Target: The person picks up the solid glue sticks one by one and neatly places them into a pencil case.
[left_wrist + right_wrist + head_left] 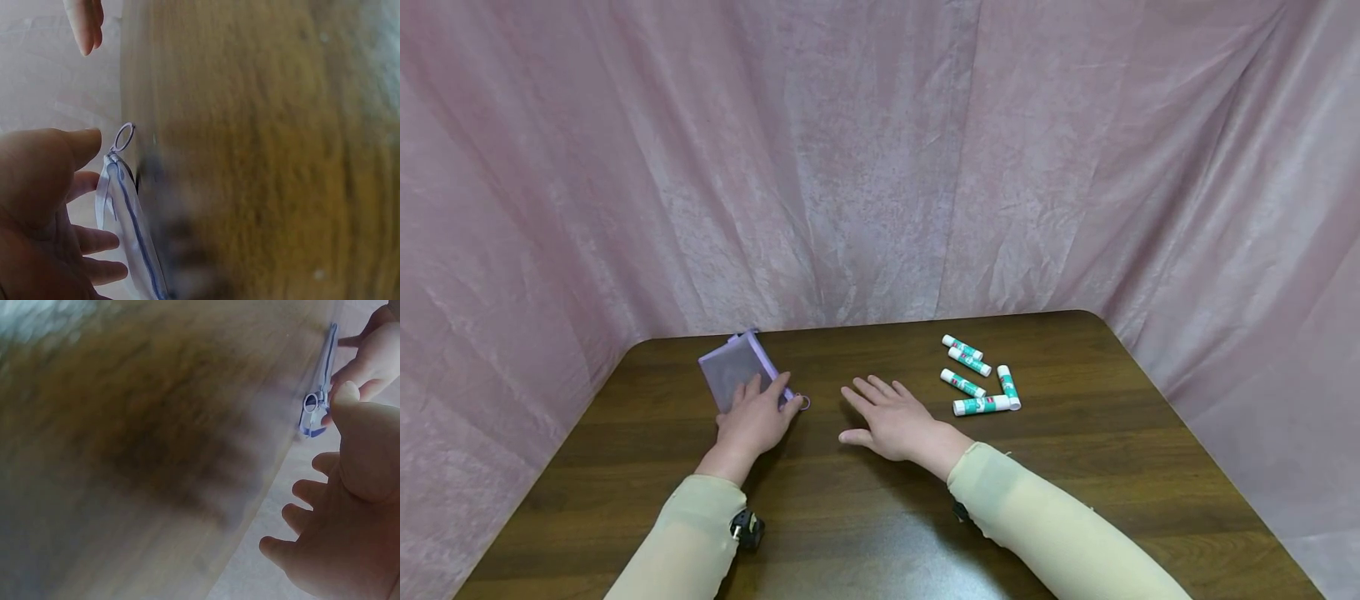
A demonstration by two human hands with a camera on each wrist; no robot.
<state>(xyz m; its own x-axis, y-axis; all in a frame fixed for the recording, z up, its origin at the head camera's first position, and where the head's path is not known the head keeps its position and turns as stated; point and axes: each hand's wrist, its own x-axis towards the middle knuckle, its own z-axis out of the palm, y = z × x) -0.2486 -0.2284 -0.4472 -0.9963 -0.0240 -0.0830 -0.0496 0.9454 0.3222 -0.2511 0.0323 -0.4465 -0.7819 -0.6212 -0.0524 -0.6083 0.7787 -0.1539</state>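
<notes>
A translucent purple zipper pouch (pixel 727 373) lies toward the back left of the table, its zipper edge and small ring facing right. My left hand (pixel 754 425) is over the pouch's near part, fingers spread and the thumb by the ring. In the left wrist view, the fingertips come right up to the pouch (pixel 134 231) with the thumb apart from it. Palm down over the middle of the table, my right hand (pixel 895 425) has its fingers spread and holds nothing. Several white-and-green glue sticks (pixel 982 405) lie beyond it to the right.
The brown wooden table (pixel 850 533) has rounded back corners. Pink curtains (pixel 880 167) hang behind it and along both sides. Four of the glue sticks lie loosely grouped, some touching, near the back right.
</notes>
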